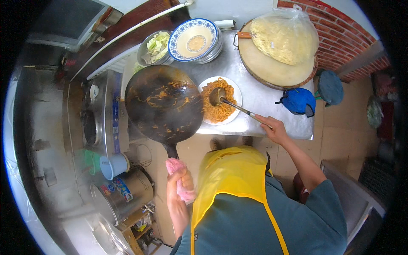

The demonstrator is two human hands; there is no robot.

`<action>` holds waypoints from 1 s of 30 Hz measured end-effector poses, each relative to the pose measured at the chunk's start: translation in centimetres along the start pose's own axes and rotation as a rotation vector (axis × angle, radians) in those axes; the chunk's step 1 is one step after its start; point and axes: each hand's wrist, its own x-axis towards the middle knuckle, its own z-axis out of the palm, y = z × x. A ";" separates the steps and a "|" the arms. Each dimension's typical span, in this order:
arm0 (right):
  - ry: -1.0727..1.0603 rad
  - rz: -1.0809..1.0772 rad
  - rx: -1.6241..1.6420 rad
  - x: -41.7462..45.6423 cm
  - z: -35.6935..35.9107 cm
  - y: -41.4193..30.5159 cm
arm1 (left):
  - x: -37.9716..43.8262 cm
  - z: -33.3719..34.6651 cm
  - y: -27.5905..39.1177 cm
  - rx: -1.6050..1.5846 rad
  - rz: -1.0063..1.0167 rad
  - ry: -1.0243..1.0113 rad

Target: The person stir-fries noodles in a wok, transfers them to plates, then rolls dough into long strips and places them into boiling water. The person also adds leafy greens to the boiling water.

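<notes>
My left hand [180, 183] grips the handle of a dark wok [162, 118] through a pink cloth [175, 167]. The wok is tilted towards the plate, and bits of food and sauce cling to its inside. A white plate [237, 92] on the metal table carries a heap of sauced noodles [220, 112]; the wok's edge overlaps its left side. In my right hand [275, 129] is a long-handled metal ladle [217, 96], its bowl resting on or just over the noodles. I cannot tell whether it presses on them.
Behind the plate stand stacked blue-patterned bowls [178, 47] and a bowl of cut cabbage [156, 47]. A round chopping board [271, 71] carries a bag of noodles [283, 35] and a wooden-handled tool [244, 35]. A blue bundle [299, 101] lies at the right. The stove [98, 111] is at the left.
</notes>
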 end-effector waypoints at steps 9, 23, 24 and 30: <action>0.041 0.358 0.467 -1.4 3.3 -1.6 | -1.2 -0.6 2.3 -0.140 -0.021 -0.123; 0.138 0.393 0.591 -4.9 4.4 -2.3 | -1.9 -1.8 3.3 -0.276 0.007 -0.311; 0.100 0.399 0.572 -4.9 4.3 -2.7 | -2.0 -2.0 3.4 -0.286 0.007 -0.329; 0.012 0.228 0.450 -3.3 4.0 -6.5 | -3.0 -2.4 3.6 -0.252 -0.010 -0.279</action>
